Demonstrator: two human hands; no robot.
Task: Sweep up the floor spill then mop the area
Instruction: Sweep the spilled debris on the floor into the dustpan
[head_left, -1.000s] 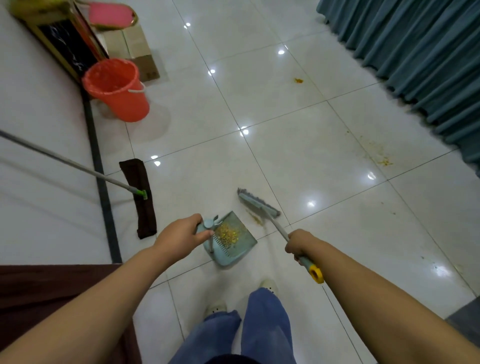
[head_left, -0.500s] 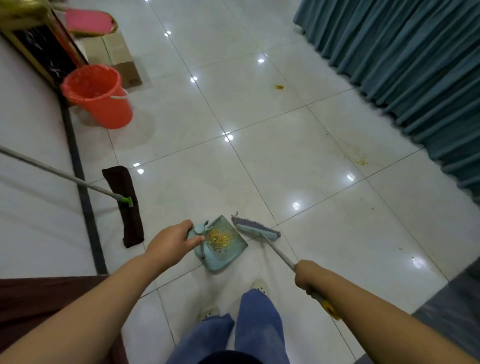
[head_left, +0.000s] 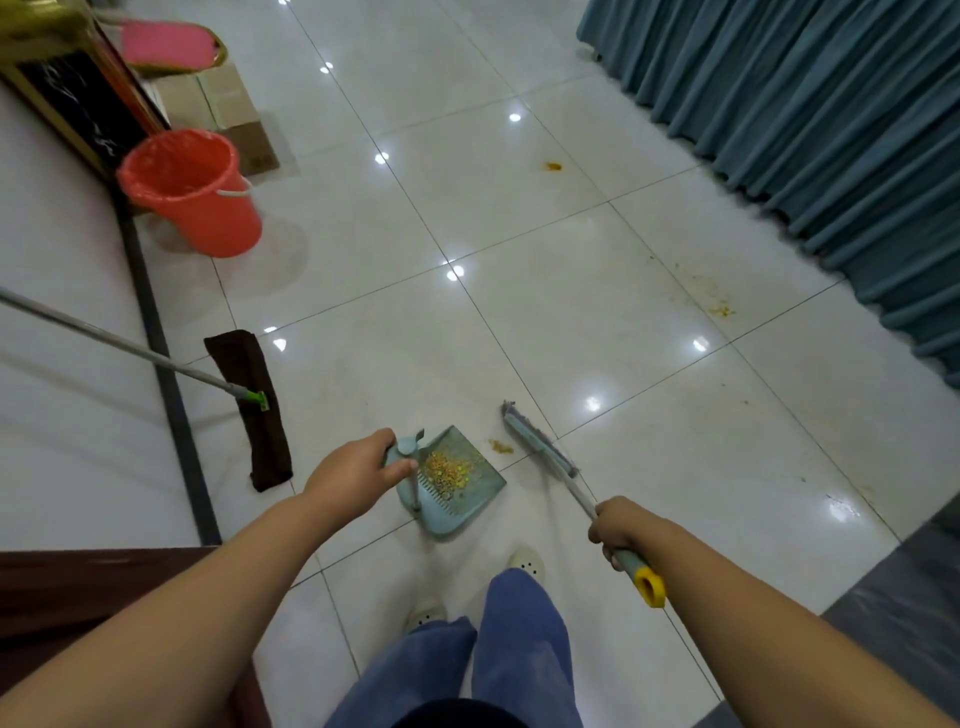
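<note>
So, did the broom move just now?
Yes. The broom swung right, away from the dustpan: its head was left of where the tile lines cross, and now lies over that crossing, with crumbs between.

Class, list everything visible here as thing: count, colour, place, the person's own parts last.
light-blue plastic dustpan: one, light blue, centre
yellow crumb heap: one, yellow, inside dustpan
long-handled broom: one, blue-grey, yellow end cap, right of dustpan
loose crumb pile: one, yellow, between dustpan and broom
flat cloth mop: one, brown, metal pole, left
orange-red plastic bucket: one, orange-red, upper left
teal pleated curtain: one, teal, right
floor stains: two, yellow, towards curtain
left hand: one, gripping dustpan handle
right hand: one, gripping broom handle
</note>
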